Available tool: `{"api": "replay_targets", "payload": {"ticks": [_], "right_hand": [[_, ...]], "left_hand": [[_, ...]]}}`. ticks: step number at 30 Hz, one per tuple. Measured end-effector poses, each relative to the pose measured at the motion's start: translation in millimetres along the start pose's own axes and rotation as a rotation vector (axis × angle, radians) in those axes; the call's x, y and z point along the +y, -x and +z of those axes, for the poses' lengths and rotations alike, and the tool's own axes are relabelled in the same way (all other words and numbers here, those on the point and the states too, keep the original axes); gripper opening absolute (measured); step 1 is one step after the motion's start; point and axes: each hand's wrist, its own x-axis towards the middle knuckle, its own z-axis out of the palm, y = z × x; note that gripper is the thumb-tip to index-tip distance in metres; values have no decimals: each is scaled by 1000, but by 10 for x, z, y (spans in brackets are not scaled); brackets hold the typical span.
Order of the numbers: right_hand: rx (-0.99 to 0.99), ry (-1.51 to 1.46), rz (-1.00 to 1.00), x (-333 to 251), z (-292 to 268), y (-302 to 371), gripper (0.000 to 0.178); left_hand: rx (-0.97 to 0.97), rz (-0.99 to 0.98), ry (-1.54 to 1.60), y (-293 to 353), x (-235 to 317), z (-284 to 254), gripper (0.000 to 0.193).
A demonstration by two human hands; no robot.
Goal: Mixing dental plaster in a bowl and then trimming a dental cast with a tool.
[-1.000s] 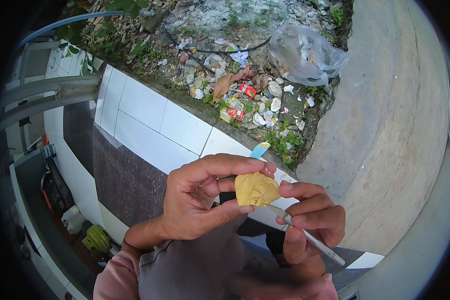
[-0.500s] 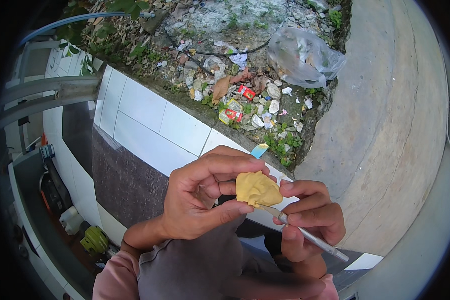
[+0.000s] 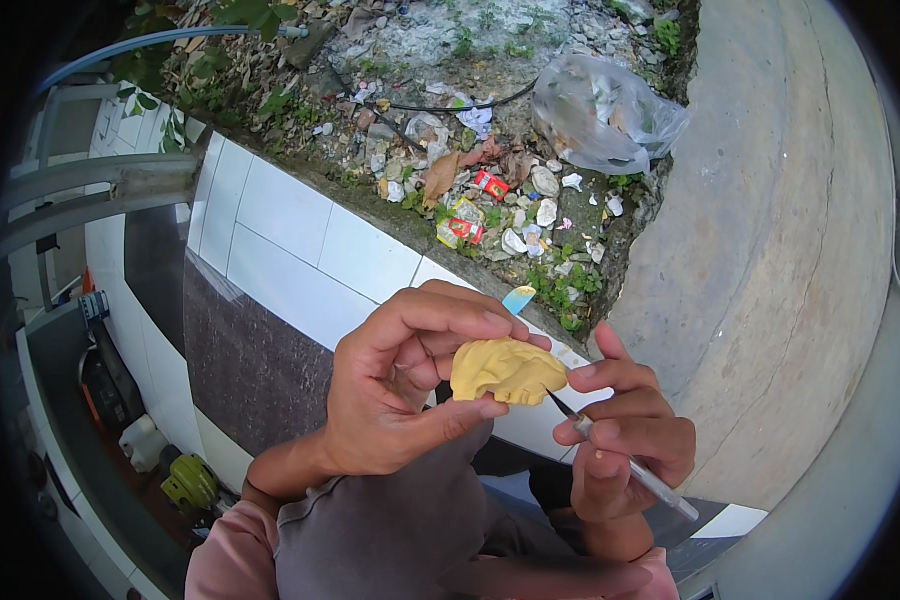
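My left hand (image 3: 405, 375) pinches a yellow, clay-like lump (image 3: 505, 370) between thumb and fingers. Folds run over its surface, and small notches show along its lower edge. My right hand (image 3: 630, 440) is closed round the silvery handle of a craft knife (image 3: 652, 488), held much like a pen. The dark pointed blade slants up and left, its tip at or very near the lower right edge of the lump. A tiny yellow crumb sticks to a right finger. Behind the left fingertips a small blue and yellow piece (image 3: 518, 299) shows.
White tiles (image 3: 285, 210) and a dark tile panel (image 3: 255, 320) lie beyond my left arm. Ahead, a rubble patch holds litter and a clear plastic bag (image 3: 610, 115). Concrete paving (image 3: 760, 230) runs along the right. At lower left, a trough (image 3: 100, 470) contains a green tool (image 3: 188, 480).
The lump has been turned, showing a broader face and its notched lower edge. The knife blade has shifted from under the lump to its lower right edge, and the right fingers have spread slightly.
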Motion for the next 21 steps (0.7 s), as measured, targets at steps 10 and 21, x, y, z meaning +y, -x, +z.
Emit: {"api": "replay_targets", "payload": {"ticks": [10,21], "right_hand": [[206,-78,44,98,15,103,21],[253,6,36,187,-35,126,17]], "left_hand": [[210,-355,217,-11,88,112,55],[201,-414,220,23,47,49,59]]}}
